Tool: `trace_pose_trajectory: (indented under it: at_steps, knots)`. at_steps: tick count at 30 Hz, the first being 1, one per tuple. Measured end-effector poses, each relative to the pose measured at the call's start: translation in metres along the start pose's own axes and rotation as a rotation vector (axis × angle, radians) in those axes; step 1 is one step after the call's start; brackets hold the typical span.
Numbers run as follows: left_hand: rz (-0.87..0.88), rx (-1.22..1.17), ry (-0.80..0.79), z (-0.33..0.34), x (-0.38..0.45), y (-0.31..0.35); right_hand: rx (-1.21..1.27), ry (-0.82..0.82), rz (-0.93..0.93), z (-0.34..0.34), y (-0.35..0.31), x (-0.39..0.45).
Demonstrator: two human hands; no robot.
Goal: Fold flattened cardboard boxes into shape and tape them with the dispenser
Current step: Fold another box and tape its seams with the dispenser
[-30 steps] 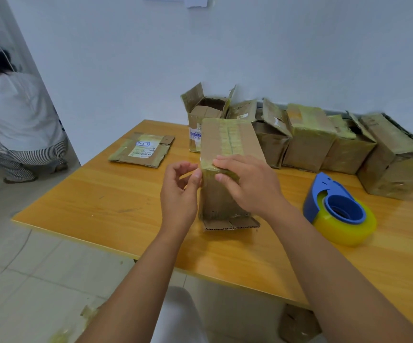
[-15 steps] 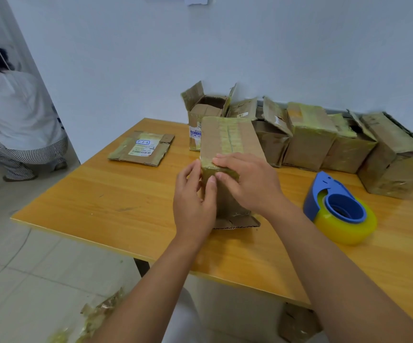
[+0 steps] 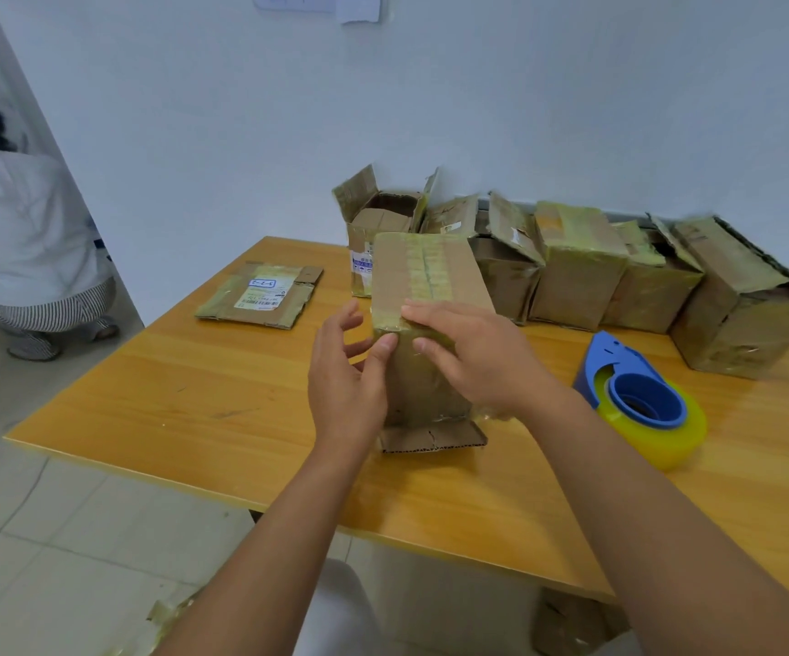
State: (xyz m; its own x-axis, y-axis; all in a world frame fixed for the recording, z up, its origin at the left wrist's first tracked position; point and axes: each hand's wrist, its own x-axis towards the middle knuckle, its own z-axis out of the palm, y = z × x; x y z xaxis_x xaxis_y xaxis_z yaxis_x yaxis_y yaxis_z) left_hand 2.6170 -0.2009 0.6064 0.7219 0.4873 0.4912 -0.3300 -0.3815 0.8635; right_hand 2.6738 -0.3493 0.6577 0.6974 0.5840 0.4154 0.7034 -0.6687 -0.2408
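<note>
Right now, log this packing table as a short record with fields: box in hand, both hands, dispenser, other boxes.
Box in work: upright taped cardboard box, bottom flap sticking out toward the camera
Left hand: fingers straight, thumb touching the box's near face
Right hand: flat, pressing tape over the top front edge
Tape dispenser: blue, lying on the table, right of the box, untouched
Flattened box: far left, labelled
Row of folded boxes: along the wall
</note>
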Motion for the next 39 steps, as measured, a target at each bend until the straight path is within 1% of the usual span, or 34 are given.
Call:
trace_pose_trajectory:
  at_steps: [1, 4, 6, 8, 11, 14, 16, 17, 20, 22, 24, 26, 29, 32, 35, 37, 39]
  knots:
    - [0.030, -0.003, 0.018, 0.000, 0.000, -0.001, -0.020, 0.016, 0.007, -0.002, 0.004, -0.002]
    - [0.117, 0.018, 0.048, 0.001, 0.003, -0.007, -0.111, 0.155, 0.054, 0.006, 0.017, -0.011]
    - [0.140, 0.081, 0.042, 0.001, 0.006, -0.008, -0.076, 0.177, 0.103, 0.011, 0.020, -0.015]
    - [0.202, 0.229, 0.013, 0.001, 0.008, -0.007, -0.048, 0.162, 0.144, 0.009, 0.018, -0.015]
    - [0.358, 0.417, -0.095, 0.002, 0.011, -0.008, -0.075, 0.107, 0.147, 0.004, 0.013, -0.013]
    - [0.472, 0.468, -0.117, 0.004, 0.018, -0.009, -0.079, 0.033, 0.113, -0.001, 0.017, -0.012]
    - [0.483, 0.461, -0.109, 0.005, 0.021, -0.008, -0.050, 0.001, 0.083, -0.004, 0.026, -0.013]
    - [0.482, 0.464, -0.114, 0.006, 0.023, -0.006, -0.036, 0.012, 0.079, -0.003, 0.030, -0.015]
    - [0.490, 0.495, -0.146, 0.005, 0.024, -0.001, -0.016, 0.159, 0.045, 0.009, 0.035, -0.025]
    - [0.514, 0.539, -0.195, 0.004, 0.025, 0.004, -0.047, 0.214, 0.014, 0.015, 0.036, -0.027]
    - [0.567, 0.597, -0.257, 0.004, 0.028, 0.008, -0.081, 0.190, -0.002, 0.011, 0.037, -0.023]
    - [0.617, 0.600, -0.309, 0.006, 0.033, 0.009, -0.081, 0.128, -0.003, 0.003, 0.039, -0.020]
    - [0.599, 0.544, -0.298, 0.010, 0.033, 0.009, -0.032, 0.054, 0.005, -0.003, 0.044, -0.022]
    - [0.584, 0.542, -0.287, 0.012, 0.030, 0.010, 0.016, 0.124, 0.026, 0.001, 0.046, -0.029]
    - [0.606, 0.603, -0.323, 0.011, 0.029, 0.014, 0.063, 0.205, 0.035, 0.006, 0.046, -0.032]
    - [0.628, 0.670, -0.336, 0.011, 0.029, 0.017, 0.073, 0.206, 0.033, 0.005, 0.046, -0.029]
    - [0.612, 0.654, -0.310, 0.013, 0.029, 0.018, 0.077, 0.172, 0.028, 0.002, 0.049, -0.026]
